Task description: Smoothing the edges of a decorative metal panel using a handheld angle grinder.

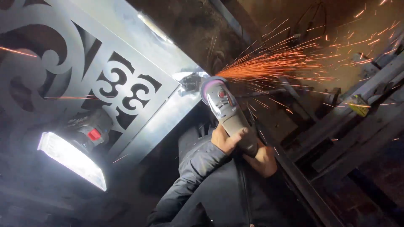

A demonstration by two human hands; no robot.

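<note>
A grey angle grinder [227, 110] is pressed against the edge of a large metal gate panel [139, 54] with cut-out scroll ornament. Orange sparks [273, 63] spray from the disc to the right. My left hand [227, 138] wraps the grinder's body from the left. My right hand [263, 159] grips the rear of the body just behind it. Both arms are in dark sleeves.
A bright portable work lamp [75, 155] with a red button sits on the panel at lower left. Steel beams and bars [349, 117] run diagonally at the right, with a small yellow object [358, 105] on them. The surroundings are dark.
</note>
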